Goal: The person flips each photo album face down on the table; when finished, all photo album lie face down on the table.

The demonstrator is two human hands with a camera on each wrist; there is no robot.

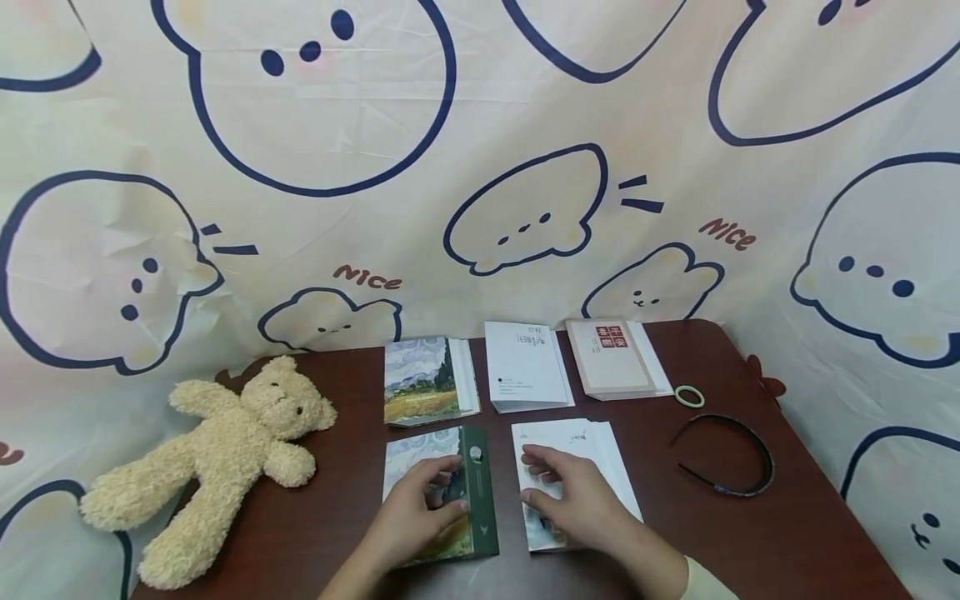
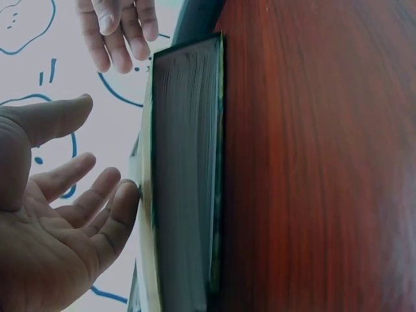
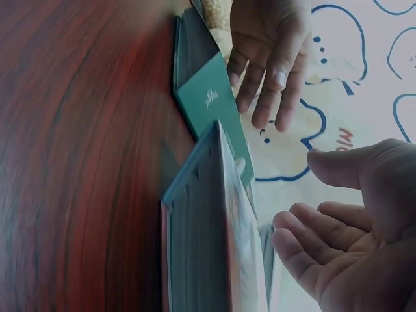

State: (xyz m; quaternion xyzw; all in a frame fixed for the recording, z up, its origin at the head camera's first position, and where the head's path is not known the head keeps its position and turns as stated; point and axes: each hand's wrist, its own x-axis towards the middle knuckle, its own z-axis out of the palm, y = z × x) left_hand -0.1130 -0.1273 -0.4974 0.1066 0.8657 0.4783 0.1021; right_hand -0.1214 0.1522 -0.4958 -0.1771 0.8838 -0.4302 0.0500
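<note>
My left hand (image 1: 420, 508) hovers over a thick book with a landscape cover and a dark green spine strip (image 1: 480, 492). Its fingers are loosely bent and hold nothing; in the left wrist view the page edges (image 2: 185, 162) face the camera beside the fingers. Over a white-covered book (image 1: 622, 492) is my right hand (image 1: 581, 504), thumb and fingers spread apart with nothing between them. In the right wrist view that book (image 3: 201, 247) lies below the relaxed fingers, and the green spine (image 3: 218, 104) shows past it. Both hands partly hide the covers beneath them.
Behind them stand a landscape-cover book (image 1: 420, 383), a white book (image 1: 525, 367) and a beige book with red squares (image 1: 611, 358). A plush bear (image 1: 232, 458) lies at left. At right are a pale green ring (image 1: 689, 397) and a black headband (image 1: 765, 458). A printed cloth (image 1: 480, 108) hangs behind the table.
</note>
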